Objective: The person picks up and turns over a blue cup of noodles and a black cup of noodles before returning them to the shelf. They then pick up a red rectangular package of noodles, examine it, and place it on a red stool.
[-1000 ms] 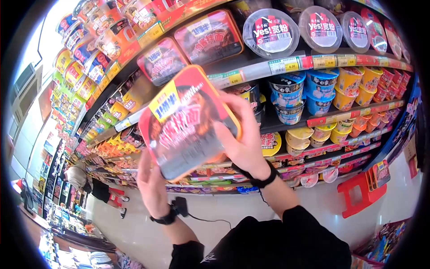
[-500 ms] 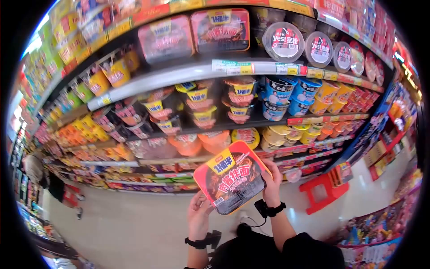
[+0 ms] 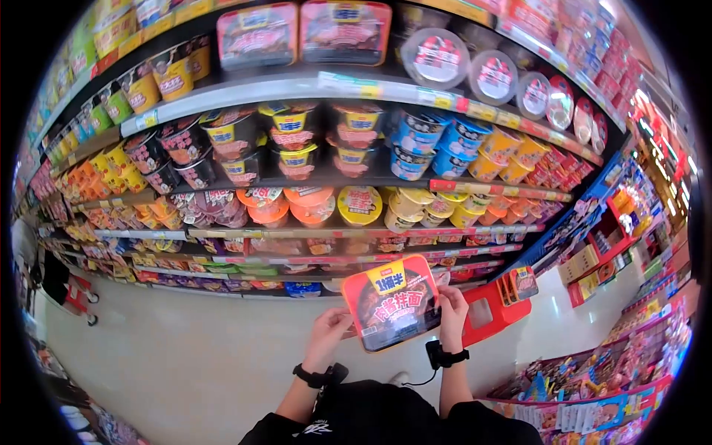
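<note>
Between my two hands is a rectangular box of instant noodles (image 3: 391, 305), with a red rim, a yellow label and a dark picture of noodles on its lid. Its printed face is turned up towards me. My left hand (image 3: 331, 331) pinches the lower left edge, and my right hand (image 3: 451, 310) grips the right edge, fingers partly behind the box. The box is held in front of the lower shelves, apart from them. Two similar boxes, a left one (image 3: 257, 37) and a right one (image 3: 345, 33), stand on an upper shelf.
Tiered shelves hold stacked noodle cups (image 3: 295, 141), blue tubs (image 3: 415, 141) and round clear-lidded bowls (image 3: 434, 59). On the floor at right is a red stool (image 3: 489, 315) with packs (image 3: 518, 285) on it. A snack display (image 3: 593, 371) stands lower right; a person (image 3: 55, 282) is far left.
The box has turned to sit straighter and lies a little lower in view, still in both hands. The shelves have shifted up and left as the camera view moved.
</note>
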Available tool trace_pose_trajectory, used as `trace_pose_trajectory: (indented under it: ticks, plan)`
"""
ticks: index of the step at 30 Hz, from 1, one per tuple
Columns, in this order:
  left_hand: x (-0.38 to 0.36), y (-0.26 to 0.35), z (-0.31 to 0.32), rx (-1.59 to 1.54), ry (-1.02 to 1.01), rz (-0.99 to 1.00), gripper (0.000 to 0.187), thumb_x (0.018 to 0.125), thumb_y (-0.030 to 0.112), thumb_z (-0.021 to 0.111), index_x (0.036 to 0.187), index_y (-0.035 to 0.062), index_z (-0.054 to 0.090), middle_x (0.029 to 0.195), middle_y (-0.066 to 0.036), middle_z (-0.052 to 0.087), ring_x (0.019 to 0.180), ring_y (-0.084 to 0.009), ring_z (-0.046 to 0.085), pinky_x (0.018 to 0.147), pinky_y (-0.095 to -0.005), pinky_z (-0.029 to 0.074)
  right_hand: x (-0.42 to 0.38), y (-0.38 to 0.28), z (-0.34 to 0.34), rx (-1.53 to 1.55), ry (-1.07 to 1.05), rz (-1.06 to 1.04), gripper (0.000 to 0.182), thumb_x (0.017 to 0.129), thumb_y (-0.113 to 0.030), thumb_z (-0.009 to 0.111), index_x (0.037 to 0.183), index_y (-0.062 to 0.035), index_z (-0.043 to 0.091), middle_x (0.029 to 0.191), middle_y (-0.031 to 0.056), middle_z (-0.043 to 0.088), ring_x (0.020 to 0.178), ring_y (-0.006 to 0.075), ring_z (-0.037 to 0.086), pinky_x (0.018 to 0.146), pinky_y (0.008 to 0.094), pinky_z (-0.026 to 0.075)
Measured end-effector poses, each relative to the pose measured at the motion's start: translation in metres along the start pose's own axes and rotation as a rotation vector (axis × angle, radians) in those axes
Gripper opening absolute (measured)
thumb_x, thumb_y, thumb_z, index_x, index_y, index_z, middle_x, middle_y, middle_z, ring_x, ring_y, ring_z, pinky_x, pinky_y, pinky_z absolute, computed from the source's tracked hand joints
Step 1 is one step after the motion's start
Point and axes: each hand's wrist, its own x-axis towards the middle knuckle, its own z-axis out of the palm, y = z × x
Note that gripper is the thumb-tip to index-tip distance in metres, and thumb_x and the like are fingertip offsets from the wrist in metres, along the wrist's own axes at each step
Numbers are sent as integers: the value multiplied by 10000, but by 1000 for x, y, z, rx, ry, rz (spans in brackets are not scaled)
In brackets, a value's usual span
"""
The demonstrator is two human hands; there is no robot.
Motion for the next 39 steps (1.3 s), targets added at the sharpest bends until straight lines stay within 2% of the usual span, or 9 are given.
trace_pose_trajectory:
  ticks: [2,4,10,18,22,25,30,34,39]
  plan:
    - [5,-11,23,58,-65,-28,209,908,127,595,1073,5,560,937,-61,629,845,-150,630,746,-295,539,3,-9,-26,-32,-1,11,132,879,-29,551,982,29,611,865,21,629,718,63,557,615,206,437]
    - [11,-25,53,93,-135,-32,212,909,125,594,1081,9,550,945,-63,628,856,-152,629,753,-299,537,5,-17,-61,-8,38,87,135,877,-37,563,985,27,612,842,23,630,715,63,556,600,202,429]
    - [24,-87,155,181,-321,-124,225,923,170,588,1087,32,521,1006,-73,596,912,-168,612,769,-311,535,22,14,-190,-26,194,1,117,854,-44,574,934,18,633,848,32,639,766,83,570,679,215,440]
    - [31,-147,277,276,-440,-251,230,932,189,575,1068,24,489,1000,-84,581,861,-167,616,750,-306,533,27,27,-328,77,397,117,130,861,-38,550,952,34,608,889,37,626,828,100,559,742,225,430]
    - [38,-157,315,317,-453,-295,248,935,201,570,1071,16,478,970,-92,586,852,-161,621,732,-296,532,36,43,-364,41,386,208,124,880,-60,556,954,24,608,887,32,619,851,103,552,765,243,438]
    - [70,-174,329,341,-457,-299,285,921,213,591,1080,-6,500,960,-97,603,845,-172,629,739,-315,533,53,83,-383,48,399,142,124,888,-78,561,955,14,610,876,26,616,845,96,552,755,243,443]
    - [122,-185,356,339,-384,-344,243,916,187,591,1078,16,534,934,-76,625,849,-159,624,755,-310,523,91,81,-383,-1,399,337,153,871,-107,563,945,14,620,813,25,622,735,92,559,666,245,454]
    - [161,-195,386,244,-317,-406,234,910,177,586,1066,10,535,926,-72,623,820,-149,616,739,-304,520,127,94,-403,-237,334,396,177,860,-116,564,960,17,623,800,31,627,734,95,565,663,245,451]
    - [208,-256,408,177,-371,-383,225,906,162,582,1050,-1,524,979,-93,600,836,-165,614,741,-311,526,159,93,-430,-242,381,457,176,880,-99,551,974,28,627,859,44,647,780,97,575,702,235,448]
